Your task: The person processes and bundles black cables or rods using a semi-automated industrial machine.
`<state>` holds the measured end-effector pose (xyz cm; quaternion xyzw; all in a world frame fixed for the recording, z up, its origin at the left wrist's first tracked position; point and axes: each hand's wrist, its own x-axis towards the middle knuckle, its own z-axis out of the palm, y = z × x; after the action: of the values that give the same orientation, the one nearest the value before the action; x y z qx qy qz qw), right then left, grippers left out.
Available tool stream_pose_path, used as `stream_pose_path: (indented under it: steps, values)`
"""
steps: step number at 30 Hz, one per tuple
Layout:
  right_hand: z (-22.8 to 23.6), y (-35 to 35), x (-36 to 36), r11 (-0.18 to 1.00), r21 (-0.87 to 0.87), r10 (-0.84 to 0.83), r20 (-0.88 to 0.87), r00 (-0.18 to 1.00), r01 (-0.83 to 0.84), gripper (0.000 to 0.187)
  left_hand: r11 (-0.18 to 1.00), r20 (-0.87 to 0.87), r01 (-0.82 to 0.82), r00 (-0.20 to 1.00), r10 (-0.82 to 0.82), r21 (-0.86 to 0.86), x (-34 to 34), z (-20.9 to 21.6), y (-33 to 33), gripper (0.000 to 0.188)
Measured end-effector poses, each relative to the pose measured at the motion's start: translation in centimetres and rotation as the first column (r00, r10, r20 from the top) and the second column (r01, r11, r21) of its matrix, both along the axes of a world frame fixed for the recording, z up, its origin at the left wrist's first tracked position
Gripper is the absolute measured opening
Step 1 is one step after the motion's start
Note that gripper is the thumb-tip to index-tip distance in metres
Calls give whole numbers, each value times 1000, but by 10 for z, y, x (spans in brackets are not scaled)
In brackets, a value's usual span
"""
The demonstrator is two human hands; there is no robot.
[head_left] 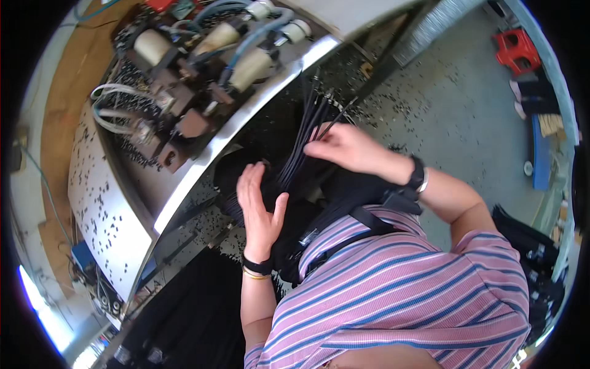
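Observation:
Over my lap, my right hand (344, 147) grips a bundle of thin black cords (298, 150) between thumb and fingers. Their loose ends fan out upward past the hand, and the lower lengths run down onto a dark pile in my lap. Beside the bundle, to its left, my left hand (259, 212) is raised with its thumb apart and its fingers stretched. Nothing shows in that palm. Where the cords end below is hard to make out against the black material.
A machine (190, 80) with cylinders and hoses stands ahead and left on a metal-edged bench (239, 123). Small black scraps litter the bench and the floor (436, 117). More black cords (190, 307) lie at lower left. A red plastic stool (517, 51) stands far right.

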<state>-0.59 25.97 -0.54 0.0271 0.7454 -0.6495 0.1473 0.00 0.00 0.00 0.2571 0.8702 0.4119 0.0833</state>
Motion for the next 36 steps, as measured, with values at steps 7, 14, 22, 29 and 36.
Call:
stream_pose_path:
  steps: [7,14,22,29,36]
  values:
    - [-50,191,149,911,338,-406,630,662,237,68,885,-234,-16,967,-106,-465,9,0,2,81]
    - [-146,156,203,727,-132,-180,910,373,674,106,845,-234,2,961,-150,-535,1,-9,16,85]
    - [-201,136,44,112,-649,-364,678,639,752,48,761,-238,-2,950,-201,-649,6,-2,33,89]
    - [-88,206,16,104,-878,-584,326,743,467,35,653,-166,15,962,-215,-757,-9,-8,43,82]
    - [-70,216,48,104,-892,-539,321,779,439,20,689,-42,172,958,-282,-704,-23,-5,38,46]
